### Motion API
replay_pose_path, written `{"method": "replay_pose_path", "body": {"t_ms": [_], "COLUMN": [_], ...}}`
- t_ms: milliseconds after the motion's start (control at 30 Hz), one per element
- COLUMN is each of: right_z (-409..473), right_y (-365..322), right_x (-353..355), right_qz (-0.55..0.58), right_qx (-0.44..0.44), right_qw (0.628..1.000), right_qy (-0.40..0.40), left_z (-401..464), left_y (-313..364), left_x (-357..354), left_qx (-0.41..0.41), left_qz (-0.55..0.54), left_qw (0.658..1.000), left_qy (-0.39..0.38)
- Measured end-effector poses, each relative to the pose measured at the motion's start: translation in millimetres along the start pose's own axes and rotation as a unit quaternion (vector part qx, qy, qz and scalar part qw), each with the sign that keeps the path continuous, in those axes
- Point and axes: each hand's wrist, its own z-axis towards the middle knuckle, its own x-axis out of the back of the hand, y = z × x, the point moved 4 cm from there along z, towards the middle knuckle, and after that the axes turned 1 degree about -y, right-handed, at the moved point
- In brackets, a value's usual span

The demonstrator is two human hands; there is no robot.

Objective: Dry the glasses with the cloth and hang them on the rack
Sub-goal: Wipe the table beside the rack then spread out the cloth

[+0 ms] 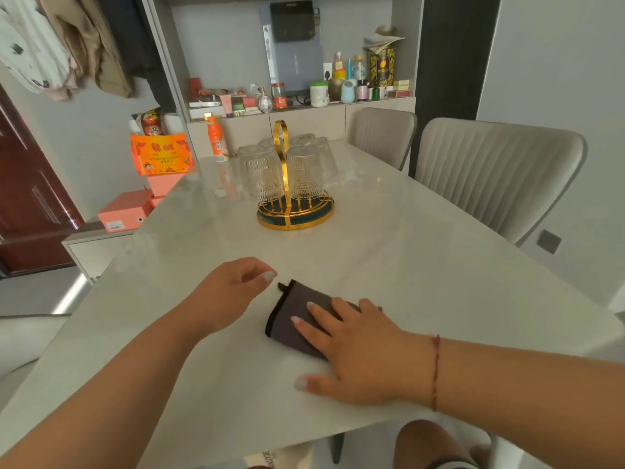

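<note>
A folded dark grey cloth [295, 316] with black edging lies on the pale marble table [389, 252] near the front edge. My right hand [358, 350] rests flat on the cloth, fingers spread, not gripping it. Just left of the cloth, my left hand [233, 289] hovers with fingers loosely curled and nothing in it. Farther back at the table's middle stands a gold wire rack [295, 211] with a tall loop handle. Several ribbed clear glasses [260, 174] hang upside down on it.
An orange bottle [215, 137] stands at the table's far left end. Two grey padded chairs [490, 174] line the right side. Pink boxes [125, 211] and an orange package sit on a low cabinet at left. A cluttered shelf fills the back wall.
</note>
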Motion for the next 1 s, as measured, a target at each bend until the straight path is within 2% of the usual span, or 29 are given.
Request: {"method": "replay_pose_path", "body": {"t_ms": [67,133,200,267,367,433,533,667,767,1000], "right_z": [-10,-23,-38,-51,-59,-57,-43,-8,23,93], "right_y": [-4,5,17,20,19,24,39,84,119,172], "right_x": [8,20,28,26,7,1,-1,-10,-13,-15], "right_qz": [-0.016,0.024,0.057,0.087,0.125,0.130,0.142,0.154,0.166,0.212], "right_qx": [-0.033,-0.045,-0.026,0.020,0.025,-0.014,-0.076,-0.145,-0.171,-0.216], "right_qw": [0.999,0.999,0.998,0.996,0.990,0.989,0.984,0.976,0.970,0.953], "right_qy": [0.004,0.009,0.029,0.022,-0.065,-0.076,-0.069,-0.058,-0.037,0.004], "left_z": [-4,-13,-25,-35,-37,-26,8,52,77,159], "left_y": [10,25,39,47,36,37,50,73,75,74], "left_x": [-6,-18,-32,-54,-79,-84,-91,-93,-104,-121], "left_qx": [-0.025,-0.064,-0.112,-0.160,-0.131,-0.119,-0.102,-0.063,-0.039,0.024], "left_qz": [0.023,0.031,0.037,0.089,0.230,0.239,0.226,0.169,0.152,0.077], "left_qw": [0.999,0.996,0.988,0.969,0.926,0.918,0.921,0.946,0.947,0.974], "left_qy": [-0.021,-0.061,-0.097,-0.167,-0.267,-0.293,-0.299,-0.270,-0.281,-0.212]}}
